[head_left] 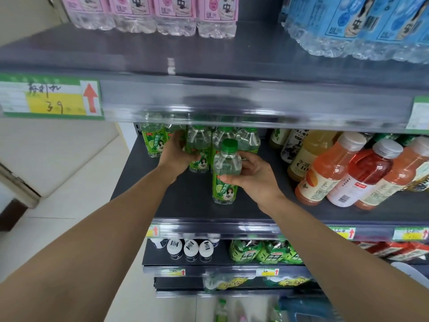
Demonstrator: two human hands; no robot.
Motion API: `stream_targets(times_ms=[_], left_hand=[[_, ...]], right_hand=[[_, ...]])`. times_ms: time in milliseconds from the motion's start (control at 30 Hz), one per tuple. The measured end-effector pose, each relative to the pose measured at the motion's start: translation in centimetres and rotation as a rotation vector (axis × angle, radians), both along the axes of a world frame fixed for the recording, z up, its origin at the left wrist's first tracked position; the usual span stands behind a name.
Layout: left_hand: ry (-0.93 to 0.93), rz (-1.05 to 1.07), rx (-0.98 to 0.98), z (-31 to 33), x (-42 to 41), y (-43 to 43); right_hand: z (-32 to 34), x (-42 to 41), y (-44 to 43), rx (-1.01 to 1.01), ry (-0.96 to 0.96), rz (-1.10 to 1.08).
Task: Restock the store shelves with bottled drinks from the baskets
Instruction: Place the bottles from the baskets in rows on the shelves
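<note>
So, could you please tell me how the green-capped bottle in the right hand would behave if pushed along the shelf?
The green-capped bottle looks full, so it is probably fairly heavy for its size. It is tall and narrow, so a high push may tip it. Its smooth plastic may slip.

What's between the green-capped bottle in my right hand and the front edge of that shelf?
Nothing but bare dark shelf, in the head view: no item sits between the green-capped bottle in the right hand and the shelf's front edge.

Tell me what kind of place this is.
Most likely a small shop's drinks aisle: tiered shelves with price tags on their edges and rows of bottled drinks.
</note>
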State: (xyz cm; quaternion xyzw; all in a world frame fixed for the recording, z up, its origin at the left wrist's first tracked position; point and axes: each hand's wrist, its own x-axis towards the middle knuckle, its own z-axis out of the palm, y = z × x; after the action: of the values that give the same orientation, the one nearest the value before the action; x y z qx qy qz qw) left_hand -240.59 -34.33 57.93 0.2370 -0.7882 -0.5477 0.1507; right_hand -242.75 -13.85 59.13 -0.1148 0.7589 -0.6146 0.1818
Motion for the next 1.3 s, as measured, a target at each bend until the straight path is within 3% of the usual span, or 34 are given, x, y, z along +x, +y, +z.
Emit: stream_targets(times_ms=[133,333,500,733,900,1300], left_hand=[[0.024,0.104,-0.136,0.9,2.4,0.5],[0.0,-0.213,0.158,2.1,6.5,0.6],[0.008,-0.236,0.309,2.5,8.0,-1.2],[0.015,-0.181,0.243,2.0,8.1,-3.5],[0.029,-0.073,0.242,1.8,6.5,-4.3],[-0.013,-0.035,0.166,1.3,3.1,-5.7]], right_hand=[[0.5,0.6,-1.7,-0.001,0.016,0.026],[1.5,2.2,-5.1,-0.007,0.041,0.105],[2.3,3.0,-7.4,0.019,0.086,0.16],[1.5,2.9,-8.8,0.065,0.126,0.193],[0.7,2.4,-8.5,0.197,0.183,0.168],[-1.8,0.9,-7.0,0.458,0.261,0.212]])
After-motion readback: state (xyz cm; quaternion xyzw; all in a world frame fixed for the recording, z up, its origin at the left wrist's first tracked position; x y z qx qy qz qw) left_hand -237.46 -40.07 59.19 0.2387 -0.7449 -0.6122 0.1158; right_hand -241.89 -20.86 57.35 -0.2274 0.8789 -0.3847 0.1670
